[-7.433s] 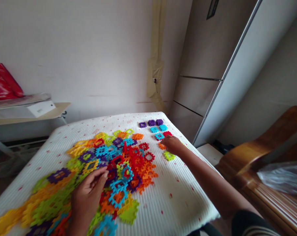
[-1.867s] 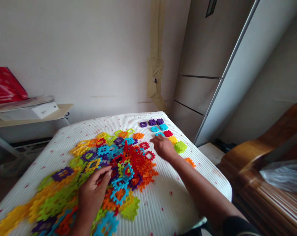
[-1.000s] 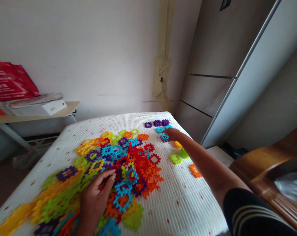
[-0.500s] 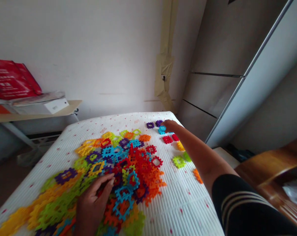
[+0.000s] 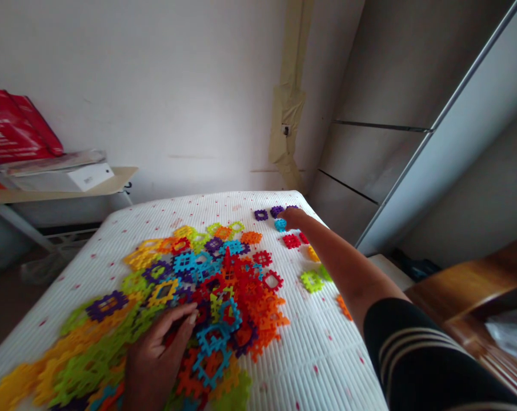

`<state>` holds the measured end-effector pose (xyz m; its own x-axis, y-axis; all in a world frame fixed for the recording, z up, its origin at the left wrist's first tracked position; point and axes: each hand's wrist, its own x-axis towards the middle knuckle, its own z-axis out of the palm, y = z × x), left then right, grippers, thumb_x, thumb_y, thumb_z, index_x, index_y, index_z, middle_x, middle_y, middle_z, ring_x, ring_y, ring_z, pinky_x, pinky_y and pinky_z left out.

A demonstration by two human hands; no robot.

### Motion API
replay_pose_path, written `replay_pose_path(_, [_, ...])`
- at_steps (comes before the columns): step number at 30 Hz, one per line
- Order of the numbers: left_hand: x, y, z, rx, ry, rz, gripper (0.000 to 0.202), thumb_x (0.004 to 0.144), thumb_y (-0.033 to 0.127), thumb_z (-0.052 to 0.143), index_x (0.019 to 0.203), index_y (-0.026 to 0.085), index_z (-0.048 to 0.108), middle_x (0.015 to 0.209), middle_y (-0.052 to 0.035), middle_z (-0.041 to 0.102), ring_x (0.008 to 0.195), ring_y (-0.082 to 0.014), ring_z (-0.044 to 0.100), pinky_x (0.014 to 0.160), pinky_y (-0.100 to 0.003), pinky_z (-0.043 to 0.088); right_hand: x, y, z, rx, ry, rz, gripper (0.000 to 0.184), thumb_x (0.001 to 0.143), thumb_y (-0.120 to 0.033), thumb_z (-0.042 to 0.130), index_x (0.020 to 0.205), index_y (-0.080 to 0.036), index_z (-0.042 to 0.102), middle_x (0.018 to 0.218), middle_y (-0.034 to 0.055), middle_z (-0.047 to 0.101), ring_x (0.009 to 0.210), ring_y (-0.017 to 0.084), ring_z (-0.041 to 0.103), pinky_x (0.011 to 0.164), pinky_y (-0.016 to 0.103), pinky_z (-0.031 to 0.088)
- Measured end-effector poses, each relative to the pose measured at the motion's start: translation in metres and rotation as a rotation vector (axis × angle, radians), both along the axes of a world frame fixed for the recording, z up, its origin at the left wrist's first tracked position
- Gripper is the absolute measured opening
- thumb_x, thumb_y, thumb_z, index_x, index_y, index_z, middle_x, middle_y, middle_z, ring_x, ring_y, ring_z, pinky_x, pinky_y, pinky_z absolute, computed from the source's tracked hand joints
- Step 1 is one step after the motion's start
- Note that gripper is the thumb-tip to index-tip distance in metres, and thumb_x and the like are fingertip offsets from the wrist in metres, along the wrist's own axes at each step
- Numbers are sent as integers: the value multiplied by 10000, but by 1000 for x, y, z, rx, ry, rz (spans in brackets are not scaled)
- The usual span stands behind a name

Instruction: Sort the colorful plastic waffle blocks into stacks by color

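Over the near left of a pile of toothed plastic interlocking tiles (image 5: pixel 213 337) is my left hand (image 5: pixel 159 348), thumb and index tips pinched together. Whether a tile sits between them I cannot make out. My right arm stretches to the far right corner, where my right hand (image 5: pixel 295 219) reaches down beside a purple tile (image 5: pixel 276 212). Another purple tile (image 5: pixel 292 208) shows just behind the knuckles, and a blue tile (image 5: pixel 280 225) lies just below the fingertips. Those fingertips are small and partly hidden, so their grip is unclear.
Purple (image 5: pixel 261 215), red (image 5: pixel 291 241), lime green (image 5: pixel 312 281) and orange tiles (image 5: pixel 344 307) lie apart along the right side of the white quilted cover (image 5: pixel 309 342). A side table (image 5: pixel 123 178) with a box and red bag stands left. Wardrobe doors (image 5: pixel 369 160) rise at right.
My right hand has shifted slightly, and a purple tile now shows behind it. A blue piece under the wrist is no longer visible. My left hand keeps its pinch; the view has tilted slightly.
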<state>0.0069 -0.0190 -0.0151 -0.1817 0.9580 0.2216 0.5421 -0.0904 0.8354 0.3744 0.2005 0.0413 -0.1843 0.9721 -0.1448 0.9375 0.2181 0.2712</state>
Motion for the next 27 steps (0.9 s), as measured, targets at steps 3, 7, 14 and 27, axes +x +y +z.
replay_pose_path(3, [-1,0,0,-17,-2,6,358,629,553,622,825,268,715,891,-2,733,836,-235,675,853,-344,520,-3,-1,-2,-3,-7,-6,646,626,-242,768,1233,-288,551,1105,71,658,1027,250,600,802,300,467])
replay_pose_path(7, [0,1,-1,-32,-12,4,362,627,557,613,824,270,714,885,-1,733,835,-237,676,847,-350,521,-7,-5,-1,-10,-8,-9,636,617,-226,773,1215,-278,565,1079,72,665,1015,251,604,797,305,470])
replay_pose_path(14, [1,-1,3,24,8,-18,362,658,556,602,832,258,711,859,-7,736,798,-225,679,814,-326,536,-24,-31,48,126,83,64,616,712,-228,682,1295,-244,483,1257,76,569,1119,236,532,849,298,445])
replay_pose_path(27, [2,-52,59,37,-337,-214,372,619,556,653,769,219,697,789,-56,714,733,-250,667,635,-350,587,-92,-268,-37,522,546,718,135,878,-180,438,874,-186,573,618,6,568,540,127,495,504,281,328])
